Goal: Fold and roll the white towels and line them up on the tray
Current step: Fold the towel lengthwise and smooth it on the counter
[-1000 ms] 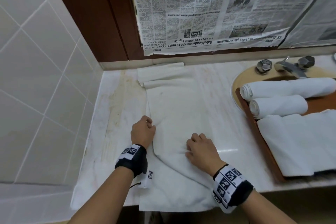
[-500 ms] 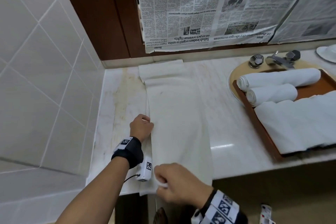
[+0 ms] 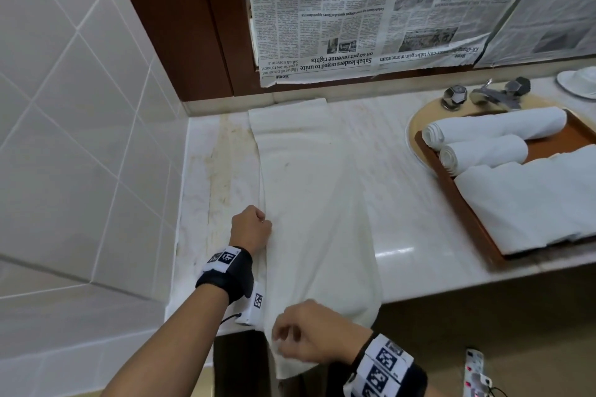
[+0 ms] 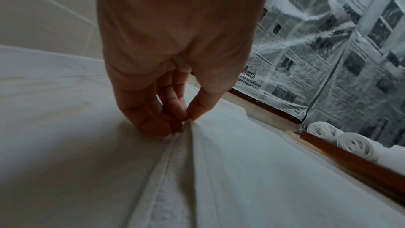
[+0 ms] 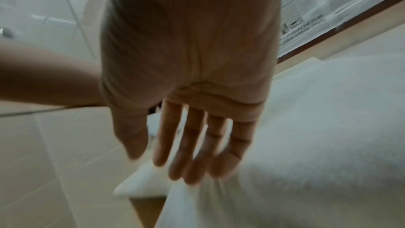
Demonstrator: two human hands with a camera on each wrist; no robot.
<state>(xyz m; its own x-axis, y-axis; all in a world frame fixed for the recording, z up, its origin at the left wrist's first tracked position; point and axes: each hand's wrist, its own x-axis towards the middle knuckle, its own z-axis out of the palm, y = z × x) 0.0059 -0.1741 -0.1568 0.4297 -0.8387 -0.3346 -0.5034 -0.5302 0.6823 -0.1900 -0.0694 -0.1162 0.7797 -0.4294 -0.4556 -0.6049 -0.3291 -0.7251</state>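
Observation:
A long white towel (image 3: 309,203), folded into a narrow strip, lies on the marble counter (image 3: 403,203) from the back wall to the front edge, and its near end hangs over that edge. My left hand (image 3: 263,222) pinches the strip's left edge between thumb and fingers (image 4: 186,120). My right hand (image 3: 283,342) is at the hanging end; in the blurred right wrist view its fingers (image 5: 192,153) are nearly straight and their tips touch the bunched towel (image 5: 306,145). Two rolled towels (image 3: 493,126) (image 3: 483,151) and a flat folded towel (image 3: 532,203) lie on the brown tray (image 3: 458,203).
The tray sits over the sink, with the faucet (image 3: 490,95) behind it. Newspaper (image 3: 354,10) covers the wall above the counter. A tiled wall (image 3: 80,106) closes the left side. A white dish (image 3: 580,80) stands at the far right.
My right hand has drawn back from the middle of the towel to its end at the counter's front edge. The slanted fold now lies as a straight strip. The left hand has stayed put.

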